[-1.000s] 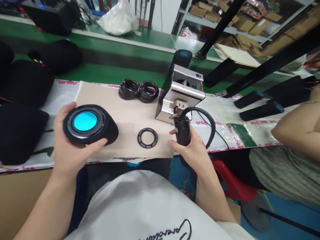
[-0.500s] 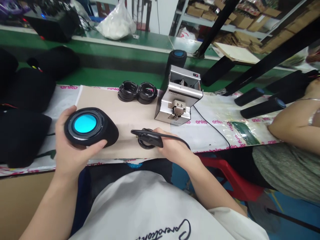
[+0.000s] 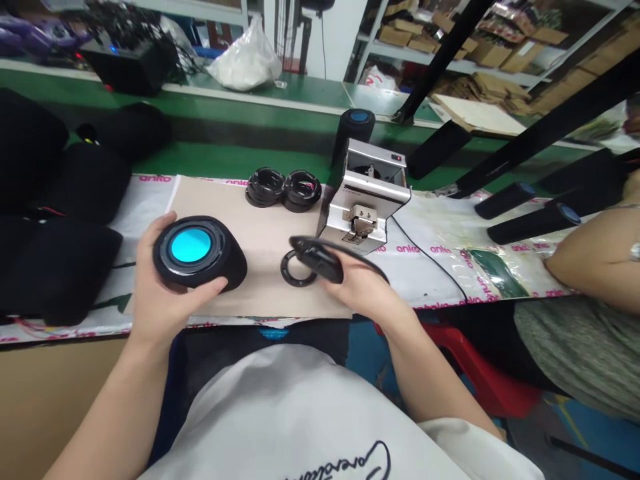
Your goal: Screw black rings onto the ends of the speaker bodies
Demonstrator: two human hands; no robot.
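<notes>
The cardboard [image 3: 265,230] bears a loose ring [image 3: 285,269], not on the nearby speaker [image 3: 233,261]. Our left hand [image 3: 161,303] spans the speaker, fingers wide; our right hand [image 3: 364,285] curls its fingers round what seems a driver [image 3: 327,264].

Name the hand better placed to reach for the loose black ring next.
Likely the right hand: it is nearer the ring, though holding a black tool; the left hand grips the blue-faced unit.

ring [image 3: 285,272] right of speaker [image 3: 200,257], on cardboard [image 3: 260,240], ring stacks [image 3: 265,199] behind, machine [image 3: 367,199] farther right
</notes>
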